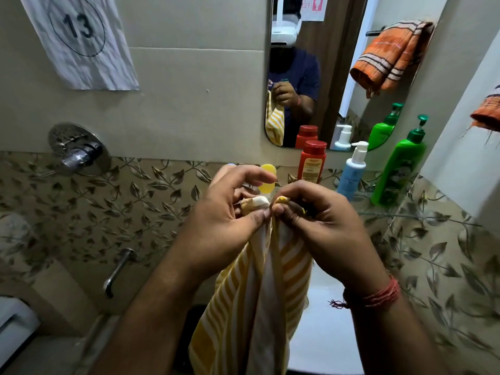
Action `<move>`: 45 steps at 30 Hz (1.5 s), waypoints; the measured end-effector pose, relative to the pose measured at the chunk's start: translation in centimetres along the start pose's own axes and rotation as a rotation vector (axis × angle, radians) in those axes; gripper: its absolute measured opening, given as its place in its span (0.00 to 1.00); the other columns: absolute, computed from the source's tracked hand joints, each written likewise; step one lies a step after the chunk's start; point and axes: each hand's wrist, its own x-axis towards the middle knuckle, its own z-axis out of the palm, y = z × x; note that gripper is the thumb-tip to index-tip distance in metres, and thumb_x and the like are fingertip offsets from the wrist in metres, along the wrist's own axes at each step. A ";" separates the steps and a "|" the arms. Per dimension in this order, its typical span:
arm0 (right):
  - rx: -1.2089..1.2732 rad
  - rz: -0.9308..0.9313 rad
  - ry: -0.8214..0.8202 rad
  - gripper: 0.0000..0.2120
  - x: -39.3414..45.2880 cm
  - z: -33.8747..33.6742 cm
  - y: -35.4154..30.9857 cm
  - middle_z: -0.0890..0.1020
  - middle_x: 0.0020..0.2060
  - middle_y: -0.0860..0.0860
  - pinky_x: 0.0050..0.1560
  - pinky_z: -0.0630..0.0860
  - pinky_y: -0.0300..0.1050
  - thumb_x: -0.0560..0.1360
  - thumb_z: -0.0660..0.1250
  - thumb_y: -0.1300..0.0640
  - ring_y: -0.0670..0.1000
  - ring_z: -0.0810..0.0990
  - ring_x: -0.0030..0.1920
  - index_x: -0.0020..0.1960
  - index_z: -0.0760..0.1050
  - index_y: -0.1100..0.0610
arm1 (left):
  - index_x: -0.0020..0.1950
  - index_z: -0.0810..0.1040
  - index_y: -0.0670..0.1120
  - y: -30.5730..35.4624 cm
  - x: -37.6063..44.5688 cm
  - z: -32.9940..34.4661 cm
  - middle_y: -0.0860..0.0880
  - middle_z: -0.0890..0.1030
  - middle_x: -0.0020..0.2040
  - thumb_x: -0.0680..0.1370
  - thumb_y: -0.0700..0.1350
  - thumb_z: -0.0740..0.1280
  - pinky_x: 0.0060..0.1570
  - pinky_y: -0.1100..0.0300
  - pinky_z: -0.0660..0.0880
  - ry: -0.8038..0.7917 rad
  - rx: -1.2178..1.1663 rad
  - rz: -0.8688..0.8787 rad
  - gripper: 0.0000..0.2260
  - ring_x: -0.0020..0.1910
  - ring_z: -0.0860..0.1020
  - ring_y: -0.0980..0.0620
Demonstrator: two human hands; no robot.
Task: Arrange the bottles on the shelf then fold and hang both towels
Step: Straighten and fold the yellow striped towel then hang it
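A yellow-and-white striped towel (251,301) hangs down from both my hands at the centre. My left hand (227,212) pinches one top corner and my right hand (316,220) pinches the other, the two corners held close together. Behind them, on a glass shelf (405,213), stand a red bottle (311,162), a blue-and-white pump bottle (351,171) and a green pump bottle (400,169). A yellow-capped bottle (267,180) is partly hidden behind my fingers. An orange striped towel (485,115) hangs at the right edge; the mirror shows its reflection.
A mirror (319,71) is on the wall above the shelf. A chrome shower knob (78,150) and a spout (119,269) are on the left wall. A paper sheet marked 13 (78,36) hangs top left. A white basin (324,320) lies below the towel.
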 end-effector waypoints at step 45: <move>-0.119 0.000 -0.333 0.20 -5.1 -0.4 -0.2 0.76 0.43 0.50 0.49 0.73 0.54 0.79 0.61 0.42 0.52 0.75 0.50 0.45 0.82 0.56 | 0.48 0.86 0.55 2.2 -3.5 2.7 0.51 0.88 0.48 0.78 0.41 0.70 0.47 0.66 0.80 0.367 -0.259 0.004 0.10 0.50 0.86 0.53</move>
